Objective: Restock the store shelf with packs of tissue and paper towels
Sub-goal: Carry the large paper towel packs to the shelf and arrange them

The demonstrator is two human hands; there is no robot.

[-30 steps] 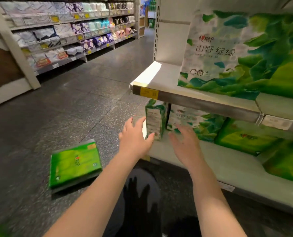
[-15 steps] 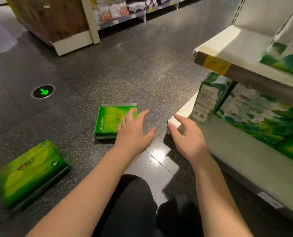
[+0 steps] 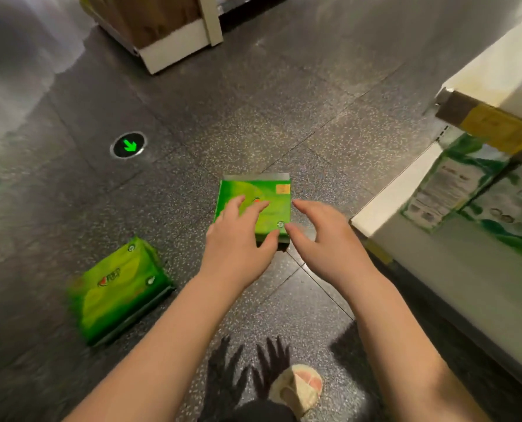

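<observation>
The floor (image 3: 284,102) is dark speckled stone tile and carries everything described here. The landmark for all positions is the green tissue pack (image 3: 262,205) lying flat on the floor at the centre of my view.

To the right of that pack stands the store shelf (image 3: 454,269), a white lower board with a second board above it. A yellow price label (image 3: 497,129) is fixed to the front edge of the upper board. Green and white paper packs (image 3: 472,190) stand upright on the lower board, under the upper one.

Beyond the pack and to its left is the white base of a wooden display unit (image 3: 174,47).

Nearer me and to the left of the pack lies a second green pack (image 3: 119,287), flat on the floor and well apart from the first. A round floor marker (image 3: 129,145) with a lit green arrow sits further left and beyond it.

My left hand (image 3: 238,242) is over the near left part of the pack, fingers spread and straight, the fingertips lying on its top face. My right hand (image 3: 323,236) is at the pack's near right corner, fingers apart and loosely extended; whether it touches the pack I cannot tell. Neither hand has closed round anything.

Nearest me, below the pack, one light shoe (image 3: 299,388) shows on the floor.
</observation>
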